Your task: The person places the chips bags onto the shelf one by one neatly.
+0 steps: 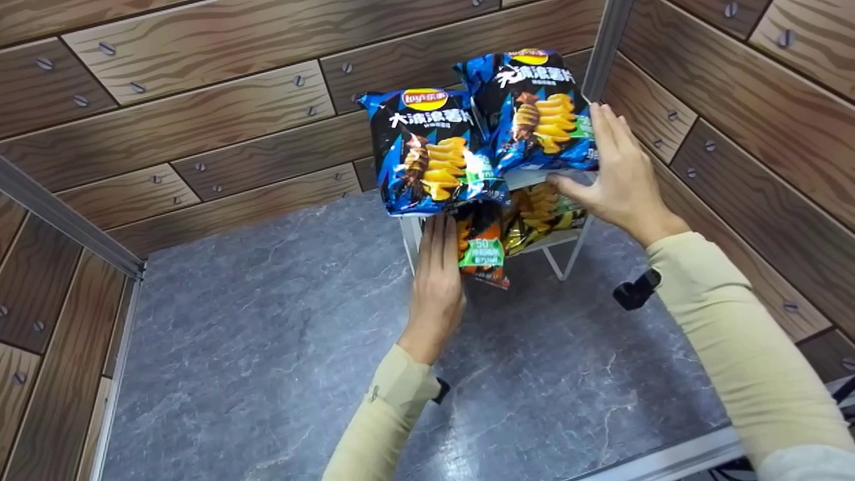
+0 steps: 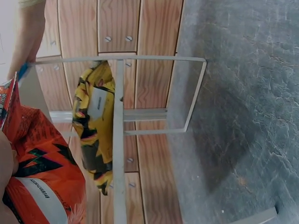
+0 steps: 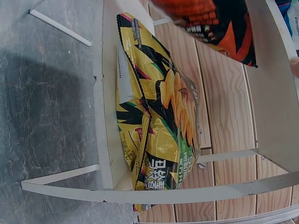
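Note:
My left hand (image 1: 437,287) holds an orange chip bag (image 1: 484,248) from its left side at the front of a two-level white rack (image 2: 119,144). The fingers lie nearly straight along the bag; the thumb is hidden in the head view. On the lower shelf lies a yellow chip bag (image 3: 161,98), and the orange one is raised above that shelf, apart from it. My right hand (image 1: 624,177) is at the rack's upper right corner, fingers extended beside the right blue chip bag (image 1: 541,113), thumb near the shelf edge. Another blue chip bag (image 1: 437,150) lies on the top left.
The rack stands on a grey marbled floor (image 1: 267,347) near the back corner. Wood-patterned panels (image 1: 220,100) rise behind and at both sides, with metal posts (image 1: 604,50) at the corners. A metal edge strip (image 1: 674,461) runs along the front right.

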Demonstrator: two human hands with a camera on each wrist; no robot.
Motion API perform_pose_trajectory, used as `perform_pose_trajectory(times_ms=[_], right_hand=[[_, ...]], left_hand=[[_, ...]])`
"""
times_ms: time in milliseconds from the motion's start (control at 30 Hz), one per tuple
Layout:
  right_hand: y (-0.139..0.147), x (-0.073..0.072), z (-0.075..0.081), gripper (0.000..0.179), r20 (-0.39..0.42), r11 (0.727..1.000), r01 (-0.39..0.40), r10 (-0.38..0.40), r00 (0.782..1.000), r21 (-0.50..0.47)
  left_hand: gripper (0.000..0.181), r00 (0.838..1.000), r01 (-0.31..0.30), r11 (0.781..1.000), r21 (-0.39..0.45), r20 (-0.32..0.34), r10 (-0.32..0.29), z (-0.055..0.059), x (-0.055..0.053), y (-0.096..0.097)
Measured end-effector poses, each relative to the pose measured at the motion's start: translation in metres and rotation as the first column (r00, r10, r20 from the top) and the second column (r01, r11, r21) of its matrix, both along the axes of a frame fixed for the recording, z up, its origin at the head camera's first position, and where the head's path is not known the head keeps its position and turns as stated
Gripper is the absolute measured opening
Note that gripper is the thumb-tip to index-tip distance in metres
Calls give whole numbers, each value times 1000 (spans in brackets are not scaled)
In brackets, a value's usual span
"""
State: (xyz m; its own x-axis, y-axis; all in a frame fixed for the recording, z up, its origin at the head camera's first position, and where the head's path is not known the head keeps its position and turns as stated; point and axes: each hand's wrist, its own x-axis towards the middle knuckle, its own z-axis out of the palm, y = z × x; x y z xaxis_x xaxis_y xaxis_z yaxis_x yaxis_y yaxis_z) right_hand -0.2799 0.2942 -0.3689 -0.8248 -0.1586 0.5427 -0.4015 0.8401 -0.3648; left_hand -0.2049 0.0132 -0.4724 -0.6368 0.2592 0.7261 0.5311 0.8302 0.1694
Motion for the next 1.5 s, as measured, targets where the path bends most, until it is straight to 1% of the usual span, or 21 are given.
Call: perform_pose_trajectory(times_ms=[100, 167, 300, 400, 500, 633, 733, 833, 933, 1033, 1133, 1167, 1233, 1333, 1400, 1500], right_hand=[[0, 0, 0, 104, 5, 1000, -1, 1, 1000, 0], [0, 0, 0, 104, 7, 1000, -1, 1, 1000, 0], [0, -1, -1, 104, 10, 1000, 2, -1, 1000, -3], [1, -1, -1, 105, 12, 1000, 5, -5, 1000, -4], [1, -1, -1, 105, 14, 1000, 3, -3, 1000, -4], [0, -1, 0, 104, 11, 1000, -1, 1, 1000, -5], [0, 0, -1, 105, 7, 1000, 2, -2, 1000, 0], [0, -1, -1, 105, -5, 1000, -3, 3, 1000, 7], [0, -1, -1, 104, -13, 1000, -6, 6, 1000, 6], [0, -1, -1, 104, -11, 1000, -4, 4, 1000, 4], [0, 0, -2, 105, -3, 1000, -5, 5, 1000, 0], [0, 0, -2, 105, -1, 1000, -5, 5, 1000, 0], [-1, 0, -2, 105, 4, 1000, -5, 5, 1000, 1], [-1, 0, -1, 105, 7, 1000, -3, 3, 1000, 1], [-1, 0, 0, 104, 7, 1000, -1, 1, 1000, 1], [0, 0, 0, 104, 6, 1000, 0, 0, 1000, -1]], left_hand=[[72, 999, -36, 999, -6, 7, 36, 0, -8, 4], [73, 998, -59, 998, -8, 24, 59, 0, -14, 6], [73, 995, -82, 996, -20, 61, 83, 0, -25, 10], [75, 991, -96, 994, -58, 84, 101, -3, -31, 12], [76, 985, -111, 990, -84, 124, 121, -7, -36, 14], [77, 969, -150, 981, -123, 179, 170, -10, -39, 17], [75, 953, -180, 968, -173, 215, 216, -12, -39, 20], [75, 935, -189, 962, -196, 264, 237, -14, -38, 22], [85, 919, -180, 965, -188, 318, 233, -17, -39, 23], [103, 907, -167, 971, -173, 360, 221, -18, -39, 23], [113, 903, -154, 981, -117, 386, 188, -20, -39, 21], [116, 906, -148, 984, -101, 384, 176, -21, -38, 20], [118, 921, -132, 988, -77, 360, 151, -22, -35, 18], [115, 953, -100, 992, -72, 281, 116, -23, -30, 15], [110, 969, -71, 995, -68, 230, 85, -23, -27, 12], [103, 983, -17, 999, -36, 183, 24, -24, -20, 7]])
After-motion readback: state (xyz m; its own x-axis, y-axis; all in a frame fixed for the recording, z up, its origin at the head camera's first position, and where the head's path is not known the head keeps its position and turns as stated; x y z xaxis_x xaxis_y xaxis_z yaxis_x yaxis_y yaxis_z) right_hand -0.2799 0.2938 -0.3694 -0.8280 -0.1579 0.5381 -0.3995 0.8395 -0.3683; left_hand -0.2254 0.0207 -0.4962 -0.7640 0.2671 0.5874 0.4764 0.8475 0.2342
